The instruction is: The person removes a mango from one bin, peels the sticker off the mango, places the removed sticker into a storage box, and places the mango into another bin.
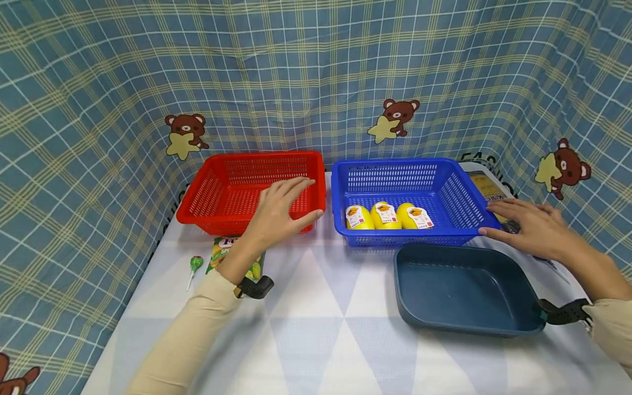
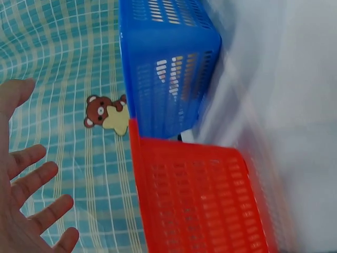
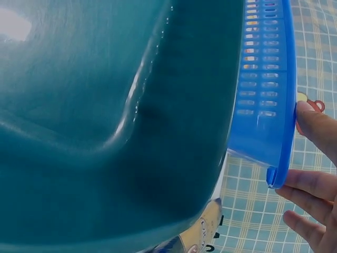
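Observation:
My left hand (image 1: 278, 216) hovers over the right part of a red basket (image 1: 209, 222), thumb and fingers spread, holding nothing. In the left wrist view its fingers are apart from the basket. At the front right corner of a blue basket (image 1: 395, 240) is my right hand (image 1: 535, 227); its thumb and extended fingertips touch the rim (image 3: 287, 142) in the right wrist view. Three yellow rounded items (image 1: 387, 219) with white labels lie along the front inside the blue basket. A dark teal tub (image 1: 449, 291) stands in front of that basket, below my right hand.
A green packet (image 1: 257, 269) lies partly hidden under my left forearm, beside a green lollipop (image 1: 196, 263). Behind my right hand is a gold and dark packet (image 1: 486, 186). A plaid curtain (image 1: 296, 71) encloses the table's (image 1: 306, 340) back and sides.

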Motion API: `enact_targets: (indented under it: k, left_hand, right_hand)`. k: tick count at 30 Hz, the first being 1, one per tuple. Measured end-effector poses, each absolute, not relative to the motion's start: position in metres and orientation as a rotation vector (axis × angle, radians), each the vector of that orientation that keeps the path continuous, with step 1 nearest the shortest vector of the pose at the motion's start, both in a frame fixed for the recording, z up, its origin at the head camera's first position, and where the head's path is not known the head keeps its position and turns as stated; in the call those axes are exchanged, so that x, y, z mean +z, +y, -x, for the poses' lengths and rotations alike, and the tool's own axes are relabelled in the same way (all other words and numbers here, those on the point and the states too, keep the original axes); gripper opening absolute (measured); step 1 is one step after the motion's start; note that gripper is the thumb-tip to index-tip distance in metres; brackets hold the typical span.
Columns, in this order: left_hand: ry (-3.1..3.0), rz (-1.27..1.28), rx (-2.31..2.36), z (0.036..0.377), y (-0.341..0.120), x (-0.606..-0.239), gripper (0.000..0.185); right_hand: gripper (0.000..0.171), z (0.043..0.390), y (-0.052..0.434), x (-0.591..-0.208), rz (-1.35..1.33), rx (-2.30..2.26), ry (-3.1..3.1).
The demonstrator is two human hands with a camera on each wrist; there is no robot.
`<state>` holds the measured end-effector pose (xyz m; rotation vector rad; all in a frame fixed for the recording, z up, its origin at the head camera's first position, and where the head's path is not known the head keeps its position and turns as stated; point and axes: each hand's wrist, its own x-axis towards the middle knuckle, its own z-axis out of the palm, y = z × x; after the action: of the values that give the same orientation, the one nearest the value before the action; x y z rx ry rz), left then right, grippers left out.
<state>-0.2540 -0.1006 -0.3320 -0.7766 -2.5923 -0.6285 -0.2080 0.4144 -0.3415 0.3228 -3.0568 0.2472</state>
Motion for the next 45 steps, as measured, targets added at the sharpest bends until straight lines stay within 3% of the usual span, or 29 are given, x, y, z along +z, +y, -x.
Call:
enact_targets:
  k: [45]
  left_hand:
    - [-2.832, 1.107, -0.717, 0.333, 0.033, -0.298, 0.072]
  right_hand:
    - [0.083, 0.208, 0.412, -0.339, -0.294, 0.216, -3.135]
